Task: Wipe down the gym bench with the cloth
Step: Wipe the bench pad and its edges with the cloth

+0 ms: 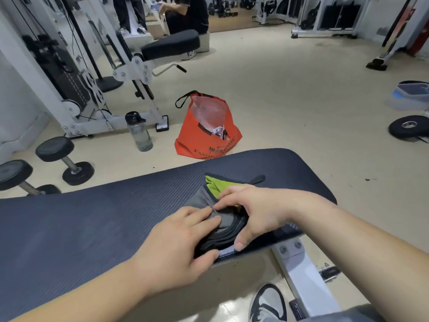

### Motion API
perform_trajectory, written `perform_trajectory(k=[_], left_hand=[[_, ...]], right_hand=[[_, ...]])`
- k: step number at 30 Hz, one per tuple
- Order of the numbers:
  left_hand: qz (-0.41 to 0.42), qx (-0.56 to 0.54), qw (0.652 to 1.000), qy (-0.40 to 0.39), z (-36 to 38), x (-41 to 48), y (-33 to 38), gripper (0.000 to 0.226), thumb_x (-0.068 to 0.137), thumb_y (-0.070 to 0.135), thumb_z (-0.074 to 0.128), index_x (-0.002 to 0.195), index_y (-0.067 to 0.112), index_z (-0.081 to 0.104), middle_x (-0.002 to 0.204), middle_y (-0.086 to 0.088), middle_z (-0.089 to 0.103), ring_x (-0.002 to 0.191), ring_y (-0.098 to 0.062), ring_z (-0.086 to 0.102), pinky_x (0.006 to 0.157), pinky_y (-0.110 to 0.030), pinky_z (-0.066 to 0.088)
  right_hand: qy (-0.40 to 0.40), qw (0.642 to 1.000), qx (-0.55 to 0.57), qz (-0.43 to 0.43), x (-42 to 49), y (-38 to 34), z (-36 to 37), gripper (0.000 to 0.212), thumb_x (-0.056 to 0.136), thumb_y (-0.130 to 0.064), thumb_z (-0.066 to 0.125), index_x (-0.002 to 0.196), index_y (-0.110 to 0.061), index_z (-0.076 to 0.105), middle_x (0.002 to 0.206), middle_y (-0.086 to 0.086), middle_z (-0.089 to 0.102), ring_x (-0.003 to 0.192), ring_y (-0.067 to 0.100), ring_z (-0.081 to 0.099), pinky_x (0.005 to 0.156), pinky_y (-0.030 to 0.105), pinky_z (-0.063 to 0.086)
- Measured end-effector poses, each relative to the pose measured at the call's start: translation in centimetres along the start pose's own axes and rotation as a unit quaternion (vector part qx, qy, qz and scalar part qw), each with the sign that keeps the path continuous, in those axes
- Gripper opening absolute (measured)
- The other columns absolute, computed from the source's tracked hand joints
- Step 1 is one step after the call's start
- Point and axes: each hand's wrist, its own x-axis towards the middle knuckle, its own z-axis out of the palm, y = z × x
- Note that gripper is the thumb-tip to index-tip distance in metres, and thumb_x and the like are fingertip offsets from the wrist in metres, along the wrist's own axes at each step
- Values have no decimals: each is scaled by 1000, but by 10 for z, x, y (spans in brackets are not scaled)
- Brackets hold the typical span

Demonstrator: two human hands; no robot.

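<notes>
shoe: one black-and-white shoe (267, 303) on the floor at 5 o'clock, nearest thing in view.
bench frame: white leg (306, 275) under the pad's near edge, also 5 o'clock, two bolts showing.
left hand: (176, 240) fingers straight and flat on the cloth's left side, thumb against its near edge. It's pressing, not gripping.
right hand: (250, 210) arched over the cloth, fingertips on top, thumb hooked at the near edge. Looks clamped on the folded stack.
cloth: one, grey with a green face (209, 198), folded. It lies on the pad toward its right end, by the near edge, under both hands.
bench pad: one, dark and ribbed (92, 217), runs 9 to 2 o'clock.
step: my read is setup. The cloth is being folded or gathered, no wipe stroke under way.
next move: one hand takes a firm hold with the cloth flat to the pad. Then long strokes toward 9 o'clock, where most of the bare pad lies.
floor, mid: one orange bag (206, 133) at 12, top open. One water bottle (139, 133) at 11. Two dumbbells (69, 165) at 9–10. One weight plate (408, 129) at 3.
far: one cable machine (130, 73) at 11 with a black seat pad. Two people (185, 17) at 12, one seated, one standing, both only partly in view.
</notes>
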Motion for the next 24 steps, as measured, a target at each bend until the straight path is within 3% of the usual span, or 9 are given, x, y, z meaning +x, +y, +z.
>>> perform_trajectory(k=[4, 7, 9, 12, 14, 16, 20, 22, 24], left_hand=[[19, 47, 999, -3, -8, 7, -15, 50, 84, 37, 55, 134, 33, 60, 137, 15, 63, 114, -13, 60, 86, -30, 58], [-55, -77, 995, 30, -23, 28, 1, 35, 83, 26, 53, 112, 36, 68, 97, 17, 73, 82, -7, 61, 72, -29, 55], [-144, -283, 948, 20, -39, 47, 11, 27, 85, 14, 56, 98, 31, 72, 75, 11, 71, 64, -7, 59, 62, -26, 50], [-196, -489, 850, -8, -64, 74, 13, 19, 80, 13, 64, 96, 9, 72, 85, -12, 74, 77, -16, 63, 75, -32, 46], [-227, -586, 778, -8, -78, 90, 9, 30, 75, 17, 68, 99, 0, 68, 99, -26, 70, 89, -25, 61, 83, -39, 44], [-248, -603, 758, -4, -86, 106, 7, 25, 80, 20, 72, 99, 4, 70, 100, -27, 69, 89, -25, 62, 79, -35, 46], [-309, -459, 833, -17, -58, 127, -2, 36, 89, 48, 72, 101, 15, 72, 90, -8, 67, 77, -20, 63, 64, -29, 53], [-275, -227, 934, -9, -33, 129, -11, 52, 87, 58, 67, 124, 21, 63, 120, -5, 68, 102, -22, 67, 87, -38, 58], [-158, -58, 985, 44, -18, 123, -8, 64, 88, 58, 62, 145, 31, 50, 156, -3, 44, 140, -24, 46, 113, -43, 42]], right_hand=[[2, 1000, 3, 10, -2, 5, -3, 95, 66, -48, 91, 149, -41, 45, 150, -27, 34, 144, 2, 28, 120, 33, 30], [30, 999, 12, 6, -5, 2, -2, 82, 61, -49, 93, 135, -41, 56, 137, -23, 45, 132, 3, 39, 109, 30, 40], [73, 996, 49, -1, -9, 3, -6, 66, 57, -49, 92, 114, -35, 64, 118, -16, 56, 114, 10, 56, 96, 34, 52], [175, 969, 173, -23, -28, 14, -23, 39, 68, -38, 91, 99, -25, 71, 97, -10, 73, 90, 11, 70, 82, 39, 58], [202, 908, 363, -54, -43, 20, -32, 28, 81, -20, 86, 107, -16, 75, 104, -2, 79, 100, 14, 74, 89, 36, 59], [254, 859, 443, -33, -50, 27, -33, 24, 87, -17, 80, 110, -11, 76, 109, 5, 80, 105, 21, 74, 92, 38, 59], [358, 884, 267, 140, -36, 58, -20, 19, 88, -29, 78, 101, -16, 76, 99, 4, 79, 98, 25, 74, 82, 35, 57], [381, 872, 214, 221, -34, 73, -16, 28, 90, -31, 74, 115, -17, 73, 111, -1, 75, 104, 19, 69, 86, 26, 48], [406, 854, 202, 254, -34, 85, -14, 34, 93, -33, 68, 124, -18, 69, 122, -1, 72, 112, 18, 66, 93, 26, 46]])
